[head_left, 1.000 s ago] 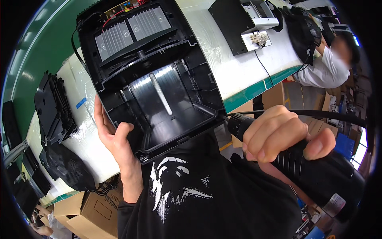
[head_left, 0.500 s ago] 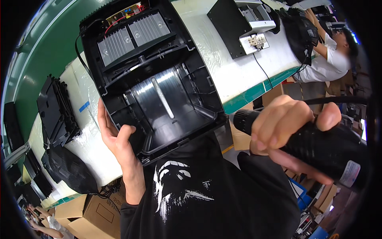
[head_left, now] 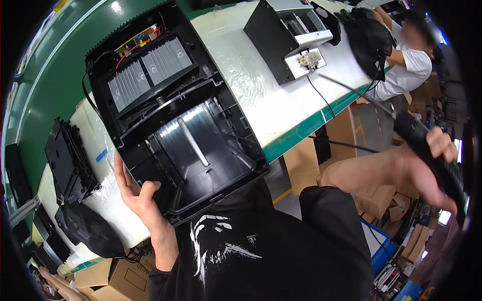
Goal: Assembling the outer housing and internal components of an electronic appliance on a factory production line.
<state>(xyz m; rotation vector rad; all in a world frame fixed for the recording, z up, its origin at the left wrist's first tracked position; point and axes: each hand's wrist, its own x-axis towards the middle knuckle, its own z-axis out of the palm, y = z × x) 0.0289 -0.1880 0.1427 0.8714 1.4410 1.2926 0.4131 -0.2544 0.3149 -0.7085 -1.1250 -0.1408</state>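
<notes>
A large black plastic housing [head_left: 236, 173] lies across the table edge and tilts toward me, open side up. Finned grey heat sinks [head_left: 165, 60] and a small board with red wires [head_left: 143, 42] sit in its far part. My left hand [head_left: 145, 203] grips the housing's near left side, thumb over the rim and fingers outside. Off to the right, my right hand [head_left: 427, 173] is wrapped round a black electric screwdriver [head_left: 410, 131]. The long thin shaft points up and left, away from the housing. A small dark speck [head_left: 208, 171] shows on the housing's inner floor.
Beyond the housing stands a black and white metal unit [head_left: 271, 45] with a terminal block [head_left: 309, 60]. Black plastic parts [head_left: 68, 155] and a black mesh piece [head_left: 90, 228] lie at left. Cardboard boxes [head_left: 123, 281] stand below. Another person [head_left: 409, 60] works at far right.
My right hand has swung the screwdriver outward to the right, away from the housing, and its shaft has come into view. My left hand keeps its hold on the housing.
</notes>
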